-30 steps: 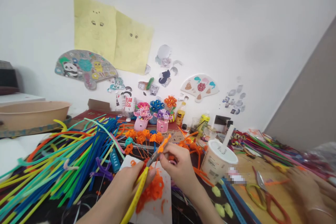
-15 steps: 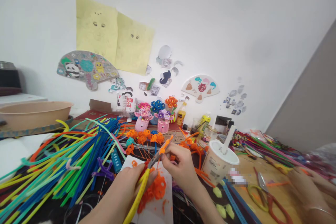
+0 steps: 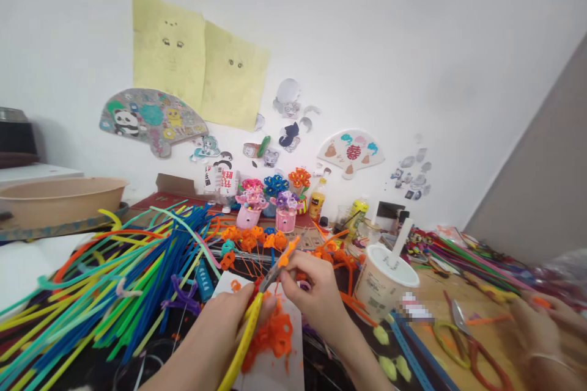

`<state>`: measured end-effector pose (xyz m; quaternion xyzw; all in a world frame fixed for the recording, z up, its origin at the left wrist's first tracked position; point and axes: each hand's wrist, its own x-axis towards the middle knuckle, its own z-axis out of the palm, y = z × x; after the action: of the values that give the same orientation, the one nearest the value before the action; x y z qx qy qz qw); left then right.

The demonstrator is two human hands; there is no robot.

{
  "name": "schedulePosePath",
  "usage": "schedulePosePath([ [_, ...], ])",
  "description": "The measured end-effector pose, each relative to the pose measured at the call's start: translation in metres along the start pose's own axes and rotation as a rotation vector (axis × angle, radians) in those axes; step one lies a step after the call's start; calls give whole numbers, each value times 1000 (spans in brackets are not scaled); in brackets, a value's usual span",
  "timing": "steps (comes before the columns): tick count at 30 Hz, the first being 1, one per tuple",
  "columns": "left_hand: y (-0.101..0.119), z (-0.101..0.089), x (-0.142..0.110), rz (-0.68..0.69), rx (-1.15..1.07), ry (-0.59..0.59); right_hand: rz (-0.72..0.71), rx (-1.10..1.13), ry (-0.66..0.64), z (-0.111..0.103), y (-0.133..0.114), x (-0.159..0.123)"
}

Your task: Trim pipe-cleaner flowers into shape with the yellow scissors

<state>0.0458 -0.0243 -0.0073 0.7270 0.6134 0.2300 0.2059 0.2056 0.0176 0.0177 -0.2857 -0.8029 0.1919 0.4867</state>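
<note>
My left hand (image 3: 229, 314) is closed round yellow-handled pliers (image 3: 245, 342), whose narrow metal jaws point up and away. Fingers pinched, my right hand (image 3: 314, 287) holds a small orange pipe cleaner piece (image 3: 288, 252) beside the tips of those jaws. I cannot tell whether the jaws grip it. Below both hands, a loose pile of orange looped pipe cleaner pieces (image 3: 277, 333) lies on a white sheet (image 3: 293, 372). Beyond them are several orange pipe cleaner flowers (image 3: 252, 238) on thin stems.
Many coloured pipe cleaners (image 3: 132, 275) spread across the left. A lidded white cup (image 3: 383, 293) with a thick straw stands right of my hand. Scissors (image 3: 463, 336) lie farther right, near another person's hands (image 3: 536, 330). Pink pots of flowers (image 3: 250, 214) stand at the back.
My hands and the pliers have barely shifted, with the orange piece still at the jaws. The other person's hands at the right have moved slightly.
</note>
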Motion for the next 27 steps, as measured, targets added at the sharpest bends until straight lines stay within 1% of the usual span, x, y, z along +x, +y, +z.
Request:
schedulePosePath([
  [4, -3, 2, 2, 21, 0, -10, 4, -29, 8, -2, 0, 1],
  [10, -4, 2, 1, 39, -35, 30, -9, -15, 7, -1, 1, 1],
  [12, -4, 3, 2, 48, -54, 24, -19, -12, -2, 0, 1, 1],
  [15, -6, 2, 3, 42, -46, 18, -15, -17, -3, -1, 1, 1],
  [17, -7, 1, 2, 29, -33, 42, -8, -14, 2, -1, 1, 1],
  [19, -6, -1, 1, 16, -46, 60, -10, -6, 5, -1, 1, 2],
  [23, 2, -6, -2, 22, -82, 27, -15, 3, 4, -1, 1, 2],
  [27, 6, -11, -2, 22, -109, 27, -5, -10, 0, -1, 1, 2],
])
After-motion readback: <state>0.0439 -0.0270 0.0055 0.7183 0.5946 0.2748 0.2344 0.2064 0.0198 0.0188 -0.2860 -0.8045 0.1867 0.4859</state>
